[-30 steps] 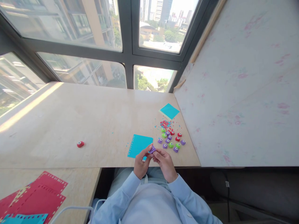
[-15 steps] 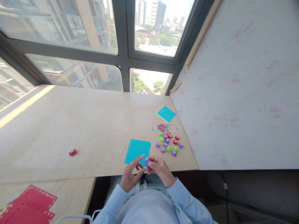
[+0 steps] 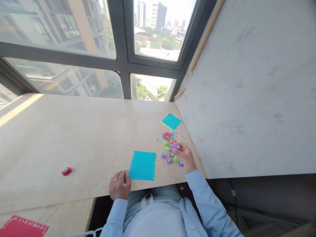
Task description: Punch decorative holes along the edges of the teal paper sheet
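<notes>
While the right hand (image 3: 185, 156) reaches out over the cluster of small punches (image 3: 170, 154) near the bench's (image 3: 74, 131) right edge, its fingertips pinch a purple punch (image 3: 176, 146) at the far side of that cluster. Purple and green punches lie just beside and partly under the hand, some hidden by it. Beyond them, toward the far right corner, sits a scatter of red and blue confetti (image 3: 168, 135), and past that a small blue square (image 3: 171, 121) of paper lies close to the right edge.

The left hand (image 3: 119, 185) rests at the near edge of the bench, fingers curled loosely and holding nothing, its fingertips touching or just short of the near left corner of a blue sheet (image 3: 143, 165); which of the two I cannot tell. That sheet lies flat near the near edge, with a row of punched holes along its left and right sides. It sits between the two hands, apart from the punches.

Well off to the left, alone on the bench, lies a red punch (image 3: 66, 171). A red sheet (image 3: 22, 227) shows at the lower bench's near left corner.
</notes>
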`<state>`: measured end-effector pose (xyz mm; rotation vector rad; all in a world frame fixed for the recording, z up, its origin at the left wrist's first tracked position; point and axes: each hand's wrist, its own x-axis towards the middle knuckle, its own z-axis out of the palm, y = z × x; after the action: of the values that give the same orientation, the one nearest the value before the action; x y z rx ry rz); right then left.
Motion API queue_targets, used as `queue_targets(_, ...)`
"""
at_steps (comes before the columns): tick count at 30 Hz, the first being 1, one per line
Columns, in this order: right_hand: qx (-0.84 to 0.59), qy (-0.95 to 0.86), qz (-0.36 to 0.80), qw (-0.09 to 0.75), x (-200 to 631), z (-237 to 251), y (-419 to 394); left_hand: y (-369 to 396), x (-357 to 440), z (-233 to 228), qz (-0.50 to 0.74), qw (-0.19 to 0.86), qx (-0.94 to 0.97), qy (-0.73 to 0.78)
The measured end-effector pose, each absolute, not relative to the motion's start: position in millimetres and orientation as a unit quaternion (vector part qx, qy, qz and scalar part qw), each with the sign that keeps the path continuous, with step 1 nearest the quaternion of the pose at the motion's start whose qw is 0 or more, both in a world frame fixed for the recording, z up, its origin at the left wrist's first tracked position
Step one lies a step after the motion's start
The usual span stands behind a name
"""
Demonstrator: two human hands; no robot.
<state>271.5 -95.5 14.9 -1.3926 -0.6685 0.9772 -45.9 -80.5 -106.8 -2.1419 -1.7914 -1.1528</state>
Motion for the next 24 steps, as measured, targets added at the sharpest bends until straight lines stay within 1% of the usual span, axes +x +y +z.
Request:
queue_targets(4,-0.731,-0.304,0.237,0.564,319.4,-7.3,-104.0,-79.2,-46.5,-108.8,-0.378,0.066,-0.713,-0.586)
queue_targets(7,-0.812,-0.321,0.139,0.467,347.5,-23.4,-114.9,-78.9,-47.0,-110.5,-0.374,0.062,-0.711,-0.592)
queue_targets(11,-0.868,-0.361,0.099,0.326,367.8,-39.9,-117.9,-79.9,-47.0,-108.7,-0.368,0.058,-0.712,-0.595)
queue_targets(15,-0.893,-0.370,0.086,0.239,377.1,-49.2,-104.7,-80.1,-46.7,-105.8,-0.370,0.070,-0.716,-0.587)
queue_targets(18,-0.899,-0.374,0.093,0.208,381.3,-51.9,-93.5,-79.4,-46.4,-104.9,-0.371,0.077,-0.720,-0.582)
queue_targets(20,-0.897,-0.379,0.098,0.203,383.1,-53.1,-90.1,-79.1,-46.1,-104.5,-0.370,0.075,-0.721,-0.581)
queue_targets(24,-0.886,-0.386,0.085,0.241,382.9,-54.9,-99.3,-81.3,-45.5,-102.5,-0.357,0.062,-0.721,-0.591)
